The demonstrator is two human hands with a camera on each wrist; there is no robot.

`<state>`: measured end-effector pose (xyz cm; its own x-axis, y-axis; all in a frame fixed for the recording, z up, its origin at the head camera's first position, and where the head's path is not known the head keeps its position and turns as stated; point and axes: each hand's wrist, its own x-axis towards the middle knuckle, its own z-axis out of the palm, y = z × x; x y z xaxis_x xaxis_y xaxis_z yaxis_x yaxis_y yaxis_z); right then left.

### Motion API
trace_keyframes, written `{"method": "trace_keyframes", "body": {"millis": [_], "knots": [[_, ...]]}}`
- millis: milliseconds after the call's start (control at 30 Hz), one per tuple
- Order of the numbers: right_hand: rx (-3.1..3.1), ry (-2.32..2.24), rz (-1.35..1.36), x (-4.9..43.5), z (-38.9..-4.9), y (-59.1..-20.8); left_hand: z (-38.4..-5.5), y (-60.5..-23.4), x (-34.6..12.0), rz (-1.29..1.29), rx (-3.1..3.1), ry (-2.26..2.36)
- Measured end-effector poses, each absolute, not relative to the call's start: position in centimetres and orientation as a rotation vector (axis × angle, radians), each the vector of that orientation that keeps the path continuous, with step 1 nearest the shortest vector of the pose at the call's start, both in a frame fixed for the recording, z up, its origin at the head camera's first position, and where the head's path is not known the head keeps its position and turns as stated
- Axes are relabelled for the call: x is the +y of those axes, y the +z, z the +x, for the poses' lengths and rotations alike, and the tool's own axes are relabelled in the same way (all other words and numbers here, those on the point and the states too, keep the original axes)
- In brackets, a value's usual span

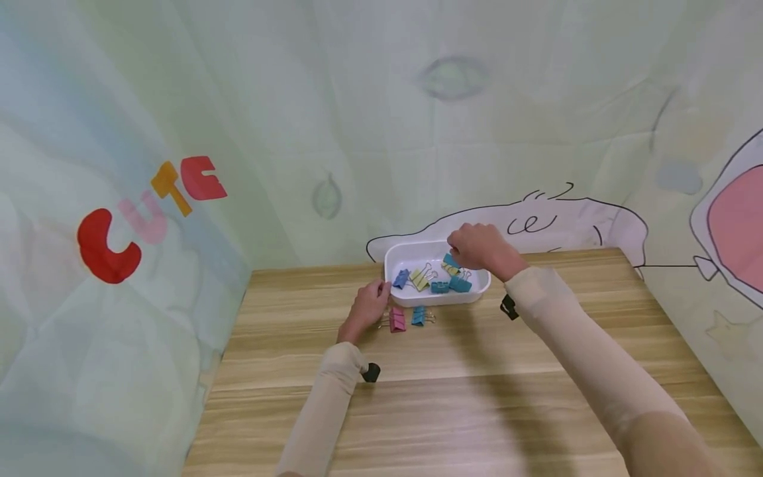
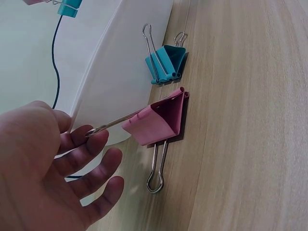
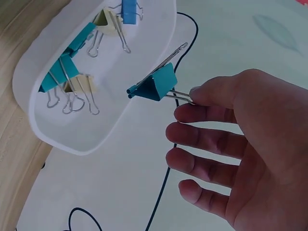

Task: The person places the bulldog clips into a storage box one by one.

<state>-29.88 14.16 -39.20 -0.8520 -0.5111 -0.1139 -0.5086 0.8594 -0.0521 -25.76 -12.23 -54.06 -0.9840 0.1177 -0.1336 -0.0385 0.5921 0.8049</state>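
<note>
My right hand [image 1: 481,248] is over the right part of a white tray [image 1: 429,300]. Its thumb and index finger pinch one wire handle of a teal binder clip [image 3: 156,83], which hangs above the tray. At the tray's left corner, my left hand [image 1: 367,308] holds the rim between thumb and index finger, the other fingers loosely bent. A pink binder clip [image 2: 154,122] lies on the table just beside that hand, one wire handle reaching its fingertips. Next to it lies a blue-teal binder clip [image 2: 167,63], close to the tray's front wall.
Inside the tray are a blue binder clip [image 1: 401,278], a yellow binder clip [image 1: 420,279] and more teal and yellow ones. The tray stands at the back of the wooden table [image 1: 417,411], near a printed cloth backdrop [image 1: 357,132].
</note>
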Motion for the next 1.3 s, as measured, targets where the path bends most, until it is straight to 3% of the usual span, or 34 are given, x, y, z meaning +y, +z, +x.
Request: {"method": "trace_keyframes", "body": {"millis": [667, 1300], "knots": [[2.896, -0.05, -0.816, 13.3, -28.4, -38.4, -26.0, -54.4, -12.3, 0.095, 2.674, 1.33], [2.804, -0.092, -0.885, 11.5, -25.5, -43.7, -26.0, -54.3, -12.2, 0.089, 2.687, 1.329]]}}
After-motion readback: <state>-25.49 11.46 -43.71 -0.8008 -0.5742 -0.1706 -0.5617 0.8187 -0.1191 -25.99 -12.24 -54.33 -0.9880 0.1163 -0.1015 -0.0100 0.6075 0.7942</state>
